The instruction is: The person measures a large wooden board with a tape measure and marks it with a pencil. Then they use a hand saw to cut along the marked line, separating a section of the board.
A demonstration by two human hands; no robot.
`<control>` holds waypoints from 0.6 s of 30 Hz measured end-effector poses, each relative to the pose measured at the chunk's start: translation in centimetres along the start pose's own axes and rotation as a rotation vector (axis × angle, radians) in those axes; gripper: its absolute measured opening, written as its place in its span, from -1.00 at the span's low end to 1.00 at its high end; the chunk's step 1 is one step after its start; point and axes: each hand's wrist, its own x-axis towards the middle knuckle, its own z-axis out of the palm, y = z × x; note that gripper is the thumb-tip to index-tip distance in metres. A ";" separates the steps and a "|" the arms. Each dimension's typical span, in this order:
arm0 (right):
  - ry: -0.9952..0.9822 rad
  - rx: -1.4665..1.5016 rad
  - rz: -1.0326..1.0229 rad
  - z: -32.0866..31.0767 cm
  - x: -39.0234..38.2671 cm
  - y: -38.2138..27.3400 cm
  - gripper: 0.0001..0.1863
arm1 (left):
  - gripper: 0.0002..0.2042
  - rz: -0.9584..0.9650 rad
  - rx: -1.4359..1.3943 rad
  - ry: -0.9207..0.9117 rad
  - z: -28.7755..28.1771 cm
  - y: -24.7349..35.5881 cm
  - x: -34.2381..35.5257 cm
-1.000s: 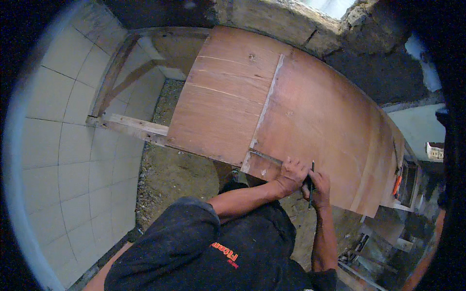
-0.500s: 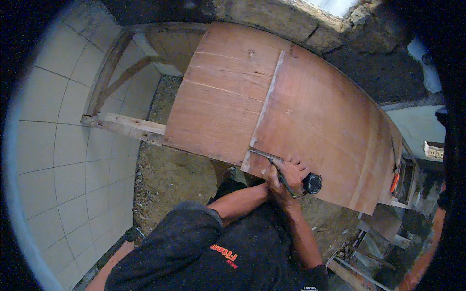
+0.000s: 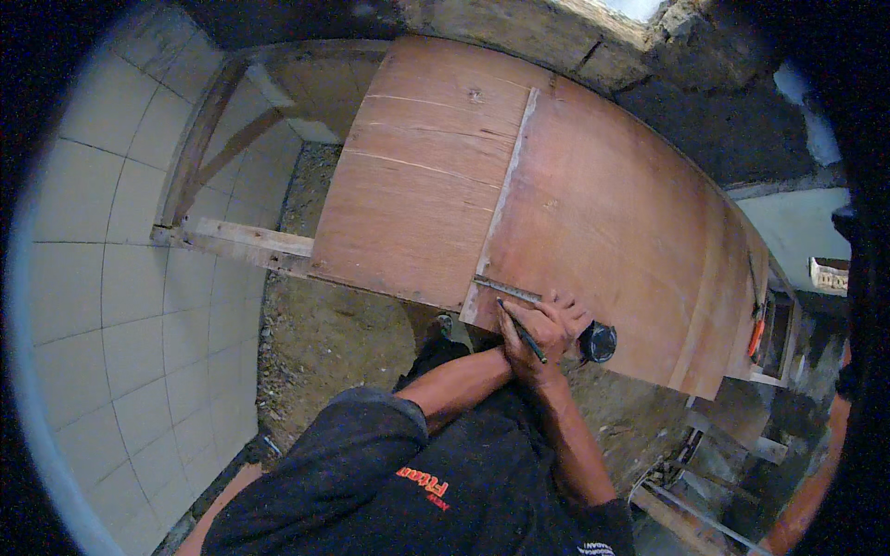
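A large plywood sheet (image 3: 612, 204), crossed by a pale seam, spans a wooden frame. My left hand (image 3: 564, 318) grips the tape measure (image 3: 598, 341), its fingers bent over the metal blade, which stretches left to the seam near the sheet's front edge. My right hand (image 3: 531, 350) is closed on a dark pencil (image 3: 525, 330), its tip just below the blade. My wrists cross closely, so part of my left hand is hidden behind the right.
A tiled wall (image 3: 120, 324) borders the left side, beside bare framing (image 3: 250, 241) over a dirt floor (image 3: 324, 334). Broken masonry runs behind the sheet. An orange-handled tool (image 3: 756, 335) lies at the right, with scrap timber (image 3: 686, 519) below and a bare arm (image 3: 802, 500) at the far edge.
Since a second ago my right hand has moved left with the pencil, across my left wrist toward the blade. The tape case has come into view right of my left hand.
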 end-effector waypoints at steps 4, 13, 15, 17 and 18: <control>-0.029 -0.016 0.007 0.0 0.1 0.2 -0.80 | -0.71 -0.005 0.000 0.006 0.1 0.0 -0.2; -0.036 -0.001 0.010 0.0 0.3 0.0 -0.79 | -0.72 -0.008 -0.016 0.038 1.2 -0.1 0.2; -0.044 -0.004 0.018 0.0 0.3 0.1 -0.79 | -0.72 -0.010 -0.026 0.044 1.2 0.0 0.1; -0.039 0.007 0.023 0.1 0.2 0.2 -0.77 | -0.73 -0.012 -0.024 0.045 1.3 0.1 0.1; -0.033 0.019 0.024 0.1 0.2 0.2 -0.75 | -0.73 -0.017 -0.025 0.042 1.3 0.2 0.1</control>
